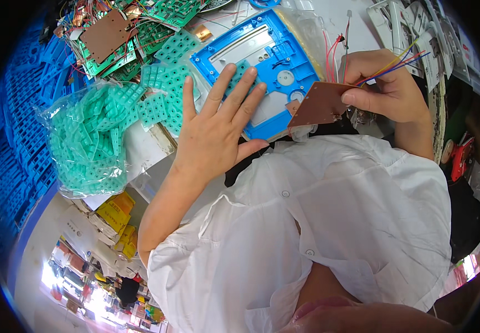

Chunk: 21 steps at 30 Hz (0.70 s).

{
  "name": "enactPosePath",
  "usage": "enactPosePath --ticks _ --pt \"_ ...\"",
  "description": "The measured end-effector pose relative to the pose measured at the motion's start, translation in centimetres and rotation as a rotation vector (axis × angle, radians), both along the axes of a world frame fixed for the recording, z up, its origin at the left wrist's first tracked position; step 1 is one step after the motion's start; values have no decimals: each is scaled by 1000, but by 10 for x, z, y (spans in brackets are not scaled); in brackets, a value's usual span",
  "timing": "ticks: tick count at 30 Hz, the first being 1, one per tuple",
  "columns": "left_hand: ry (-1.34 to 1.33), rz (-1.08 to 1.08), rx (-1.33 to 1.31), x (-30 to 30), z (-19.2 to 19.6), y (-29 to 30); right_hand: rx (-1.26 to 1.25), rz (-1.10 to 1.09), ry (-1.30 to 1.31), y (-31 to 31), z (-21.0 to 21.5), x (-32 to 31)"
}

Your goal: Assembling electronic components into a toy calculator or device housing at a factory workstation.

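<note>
A blue plastic housing [305,58] lies on the table in front of me, its inner side up. Inside it sits a green rubber keypad [239,77], partly covered by my fingers. My left hand [217,119] rests with fingers spread over the housing's left part. In my right hand [387,89] is a brown circuit board [320,105], pinched at its edge between thumb and fingers. The board is tilted over the housing's right side. Red, black, yellow and blue wires [398,65] stick out around that hand.
At the left, a clear plastic bag [87,141] holds green keypads, with more loose beside it. Behind these lie piled green circuit boards [165,14] with wires. Blue plastic parts [15,127] are stacked at the far left. White plastic parts [398,25] stand at the back right.
</note>
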<state>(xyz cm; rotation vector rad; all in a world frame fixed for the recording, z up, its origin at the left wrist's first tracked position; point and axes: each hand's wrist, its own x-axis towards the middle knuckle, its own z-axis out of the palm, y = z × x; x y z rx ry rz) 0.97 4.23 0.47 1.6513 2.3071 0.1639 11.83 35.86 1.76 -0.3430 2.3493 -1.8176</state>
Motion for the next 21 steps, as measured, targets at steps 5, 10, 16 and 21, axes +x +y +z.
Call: enactPosePath --ticks 5,10,16,21 --pt "-149 6 122 -7 -1 -4 2 17 14 -9 4 -9" --pt "-31 11 49 0 1 -15 5 34 17 -10 6 -12" --pt "-246 19 163 -11 6 -15 49 67 10 -15 11 -21" --pt "-124 134 423 -15 -13 -33 70 113 -90 -12 10 -35"
